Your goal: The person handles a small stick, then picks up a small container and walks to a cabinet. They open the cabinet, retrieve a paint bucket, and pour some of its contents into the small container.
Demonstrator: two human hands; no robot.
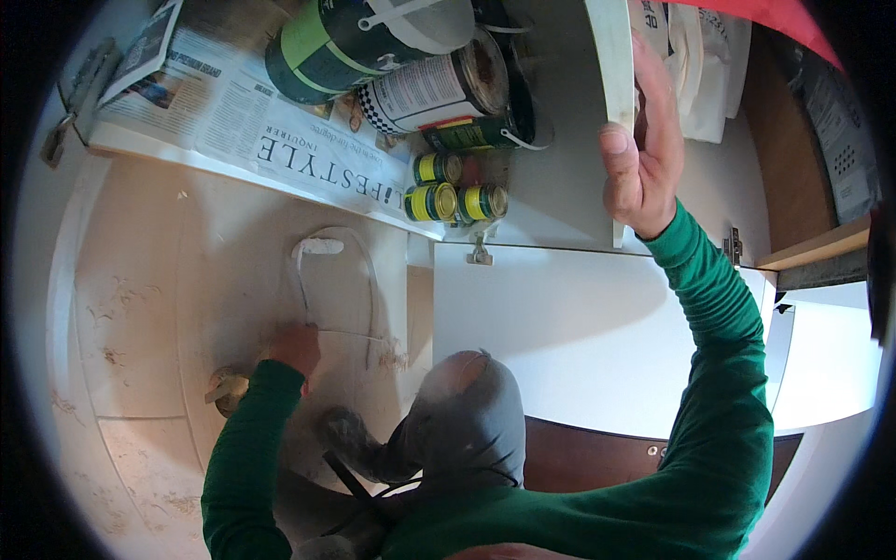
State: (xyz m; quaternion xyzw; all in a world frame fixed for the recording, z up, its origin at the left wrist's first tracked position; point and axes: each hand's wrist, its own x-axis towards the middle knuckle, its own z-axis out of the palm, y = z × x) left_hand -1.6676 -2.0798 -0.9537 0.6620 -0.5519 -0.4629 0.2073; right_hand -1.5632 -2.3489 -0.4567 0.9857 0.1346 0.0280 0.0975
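My right hand (644,154) grips the edge of an upright white cabinet panel (611,70). Its thumb lies on the near edge and its fingers run along the panel's right side. Low at the left, over the dusty floor, my left hand (296,351) looks dark and smeared, its fingers hard to make out. A pale cord (373,280) loops on the floor just beyond it, with a small white piece (319,246) at its far end. Whether the left hand touches the cord cannot be seen. Close to the left wrist sits a small round brownish object (227,390).
Newspaper (224,121) covers the shelf at the upper left. On it are a green paint bucket (341,47), a labelled paint can (429,89) and small yellow-green tins (434,201). White bags (695,65) fill the right compartment. A white cabinet door (560,327) stands open below.
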